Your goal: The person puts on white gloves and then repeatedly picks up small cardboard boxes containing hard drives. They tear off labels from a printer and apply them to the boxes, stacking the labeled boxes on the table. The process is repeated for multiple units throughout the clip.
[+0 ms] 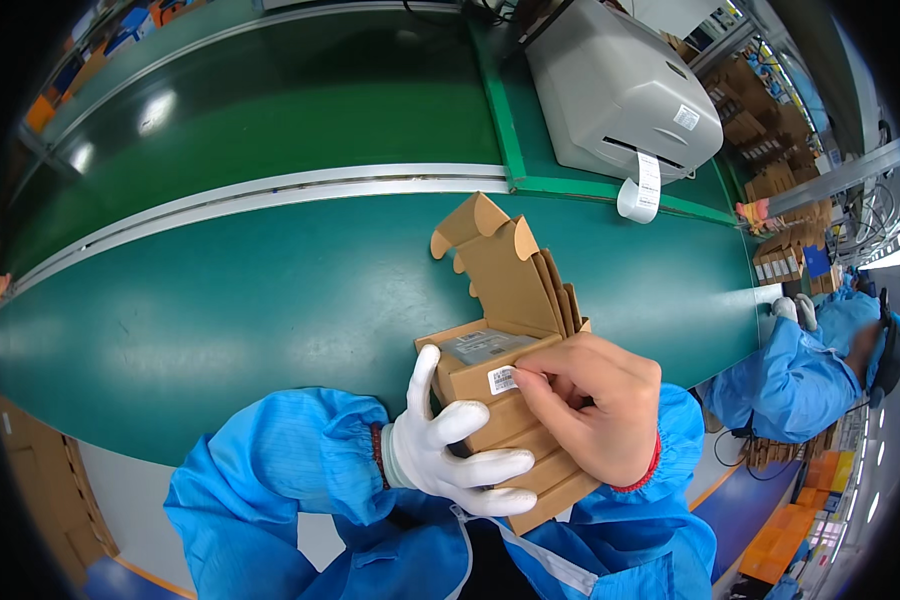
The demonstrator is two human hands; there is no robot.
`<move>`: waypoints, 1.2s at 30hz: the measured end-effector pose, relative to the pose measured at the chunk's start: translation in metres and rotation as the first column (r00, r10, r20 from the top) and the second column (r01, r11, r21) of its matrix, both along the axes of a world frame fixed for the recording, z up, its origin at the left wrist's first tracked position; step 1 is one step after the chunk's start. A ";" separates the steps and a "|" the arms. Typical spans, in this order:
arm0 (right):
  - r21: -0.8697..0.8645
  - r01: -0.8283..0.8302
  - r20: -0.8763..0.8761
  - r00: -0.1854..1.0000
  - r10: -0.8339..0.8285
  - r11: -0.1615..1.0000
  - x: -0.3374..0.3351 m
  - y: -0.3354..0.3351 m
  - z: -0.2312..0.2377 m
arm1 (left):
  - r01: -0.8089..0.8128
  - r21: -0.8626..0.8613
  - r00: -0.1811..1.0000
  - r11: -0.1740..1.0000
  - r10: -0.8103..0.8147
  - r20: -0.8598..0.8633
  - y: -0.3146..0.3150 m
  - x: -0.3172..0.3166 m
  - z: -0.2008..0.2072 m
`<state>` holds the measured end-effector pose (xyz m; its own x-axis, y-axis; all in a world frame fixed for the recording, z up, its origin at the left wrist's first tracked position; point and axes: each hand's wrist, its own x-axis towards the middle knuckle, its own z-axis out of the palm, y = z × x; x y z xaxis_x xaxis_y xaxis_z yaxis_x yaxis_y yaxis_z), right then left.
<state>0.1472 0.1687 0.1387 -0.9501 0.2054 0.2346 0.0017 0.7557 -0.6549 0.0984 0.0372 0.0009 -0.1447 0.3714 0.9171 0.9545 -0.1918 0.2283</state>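
Note:
Several small brown cardboard boxes (520,424) are held together in a row at the table's near edge, their lids (505,275) standing up. Inside the farthest box lies a grey packet with a pale label (485,346). My left hand (450,440), in a white glove, grips the boxes from the left, thumb up by the corner and fingers spread along their side. A small white printed label (501,379) is on the front of the farthest box. My bare right hand (600,400) pinches at that label's right edge; its fingertips partly cover it.
Beyond the green tabletop (270,300) runs a metal rail, with a dark green belt surface behind it. A grey label printer (625,95) stands far right, a printed strip (645,190) curling from its slot. At right a person (800,360) in blue works beside stacked boxes.

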 end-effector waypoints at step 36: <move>-0.234 0.340 -0.346 0.847 -0.404 0.911 -0.041 0.271 -0.114 | -0.053 -0.033 0.988 0.998 0.048 -0.147 0.002 -0.004 -0.017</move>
<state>0.1061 0.4400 0.0247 -0.6387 0.5904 0.4934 -0.0101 0.6348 -0.7726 0.0944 0.0391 -0.0165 -0.0299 0.4007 0.9157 0.9864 -0.1364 0.0919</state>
